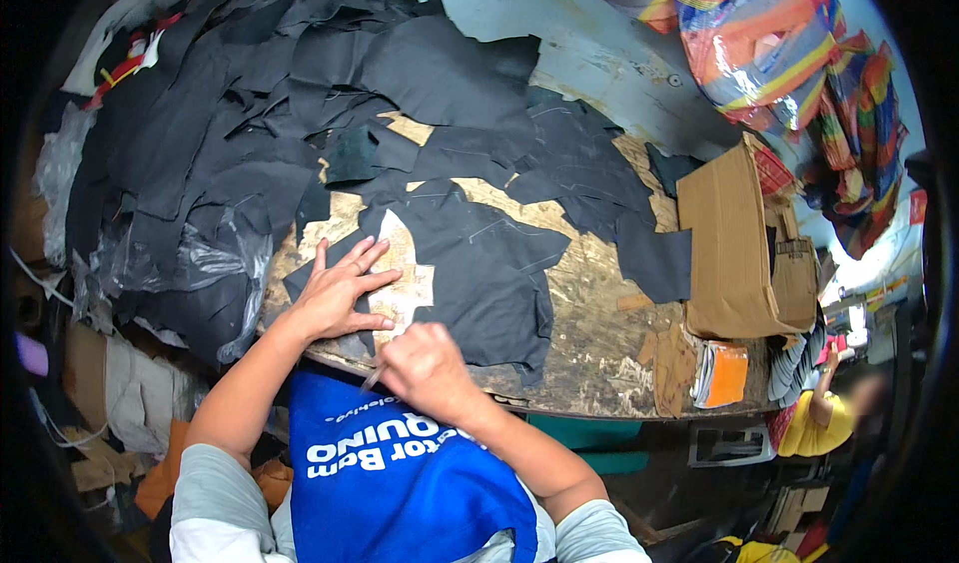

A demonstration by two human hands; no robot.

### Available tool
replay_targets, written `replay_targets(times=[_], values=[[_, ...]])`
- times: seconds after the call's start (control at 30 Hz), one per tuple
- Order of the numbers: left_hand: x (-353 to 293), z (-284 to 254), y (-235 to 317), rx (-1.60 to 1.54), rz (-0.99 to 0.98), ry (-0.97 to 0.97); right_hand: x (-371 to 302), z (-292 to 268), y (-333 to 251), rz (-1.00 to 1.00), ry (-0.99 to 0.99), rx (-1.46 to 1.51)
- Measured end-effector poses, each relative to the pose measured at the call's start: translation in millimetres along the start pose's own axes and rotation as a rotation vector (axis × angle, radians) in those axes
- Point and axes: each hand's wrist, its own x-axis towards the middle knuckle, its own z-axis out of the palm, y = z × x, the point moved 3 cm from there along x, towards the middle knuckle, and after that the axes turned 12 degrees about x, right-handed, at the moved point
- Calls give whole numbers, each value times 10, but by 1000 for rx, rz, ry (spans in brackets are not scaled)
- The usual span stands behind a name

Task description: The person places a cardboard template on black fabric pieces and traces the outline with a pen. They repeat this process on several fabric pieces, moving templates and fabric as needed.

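Note:
My left hand (345,291) lies with fingers spread over the left edge of a pale, curved pattern template (402,263), pressing it onto a black piece of fabric or leather (479,273). Closed in a fist, my right hand (430,368) is at the template's lower end, near the table's front edge. A thin, light-coloured pointed tool (373,378) sticks out from its left side; blur and small size hide its exact kind. Faint light lines run across the black piece.
A large heap of black sheets (260,93) covers the table's left and back. On the worn wooden table (589,313), an open cardboard box (729,253) stands at the right, beside stacked templates (719,375). Colourful striped bags (759,43) hang behind. Another person (819,418) sits far right.

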Motion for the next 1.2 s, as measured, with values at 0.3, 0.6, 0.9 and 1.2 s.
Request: replay_targets(times=[0.3,0.6,0.9,1.2], values=[[-7,-17,383,142,-122,81,-289,-364,281,391,468,340],[320,213,1272,257,-123,114,-719,-830,544,471,378,22],[79,254,1453,232,106,-6,-820,-969,618,548,460,-24],[-345,409,1098,-190,64,225,-880,-1049,784,683,421,54]])
